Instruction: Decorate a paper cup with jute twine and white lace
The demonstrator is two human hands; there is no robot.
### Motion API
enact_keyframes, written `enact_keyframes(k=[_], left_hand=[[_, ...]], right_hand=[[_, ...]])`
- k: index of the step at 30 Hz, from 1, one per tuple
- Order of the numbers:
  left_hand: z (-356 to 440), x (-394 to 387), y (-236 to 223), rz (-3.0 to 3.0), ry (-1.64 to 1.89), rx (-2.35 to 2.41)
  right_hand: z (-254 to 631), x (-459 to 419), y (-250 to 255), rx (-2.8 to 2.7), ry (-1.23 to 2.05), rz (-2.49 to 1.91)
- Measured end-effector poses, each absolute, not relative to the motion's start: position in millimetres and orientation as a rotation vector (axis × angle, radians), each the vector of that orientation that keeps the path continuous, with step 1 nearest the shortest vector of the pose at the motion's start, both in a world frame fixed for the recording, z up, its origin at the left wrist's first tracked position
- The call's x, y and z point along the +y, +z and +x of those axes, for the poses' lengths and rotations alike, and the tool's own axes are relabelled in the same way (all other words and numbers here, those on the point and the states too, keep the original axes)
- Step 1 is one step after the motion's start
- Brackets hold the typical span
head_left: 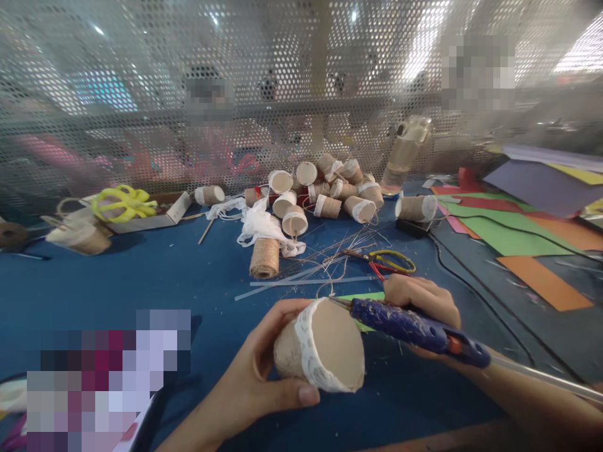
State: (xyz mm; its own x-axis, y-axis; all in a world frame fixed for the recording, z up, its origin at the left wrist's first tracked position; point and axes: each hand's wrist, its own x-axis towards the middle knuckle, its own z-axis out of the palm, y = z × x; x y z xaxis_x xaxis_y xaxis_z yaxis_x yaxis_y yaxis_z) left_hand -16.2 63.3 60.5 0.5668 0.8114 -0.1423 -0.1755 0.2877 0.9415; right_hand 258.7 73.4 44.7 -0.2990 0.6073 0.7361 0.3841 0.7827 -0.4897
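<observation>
My left hand (268,364) is wrapped round a paper cup (288,351) covered in jute twine, with white lace (306,345) round its rim. The cup lies tilted, its open mouth turned to the right. In my right hand (421,301) is a blue hot glue gun (405,323), a clear glue stick (546,376) running out of its back end. The gun's nozzle is at the upper rim of the cup, where a thin loop of twine stands up. Behind the hands are a twine spool (264,257), a bunch of white lace (259,226) and yellow-and-red-handled scissors (391,260).
Several twine-wrapped cups (327,207) are heaped by the perforated metal screen (301,125). Loose glue sticks (282,282) lie in front. A water bottle (406,154), black cable (461,282) and coloured papers (499,232) are at right; a box with yellow ribbon (125,204) is at left.
</observation>
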Motion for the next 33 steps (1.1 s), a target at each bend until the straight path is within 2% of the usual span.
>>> enact_keyframes(k=[33], left_hand=[[-21.8,68.0,54.7,1.14,0.672,0.57]], right_hand=[[267.8,79.8,41.0,-2.008,0.24,-0.617]])
